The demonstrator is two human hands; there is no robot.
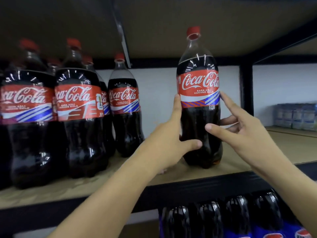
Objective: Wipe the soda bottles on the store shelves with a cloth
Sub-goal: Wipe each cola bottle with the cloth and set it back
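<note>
The left hand (169,134) grips the cola bottle (199,100) standing on the shelf (257,152). The right hand (240,127), fingers relaxed, touches its other side, probably to steady it. No cloth is visible.

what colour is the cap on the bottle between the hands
Red, on the Coca-Cola bottle; its cap shows best in the head view.

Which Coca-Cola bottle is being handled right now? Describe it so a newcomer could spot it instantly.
Look at the tan shelf board under the dark upper shelf. Near its right end, left of the black upright post, one Coca-Cola bottle stands alone. Unlike the crowded group of Coca-Cola bottles at left, it has the left hand and right hand on its sides.
</note>
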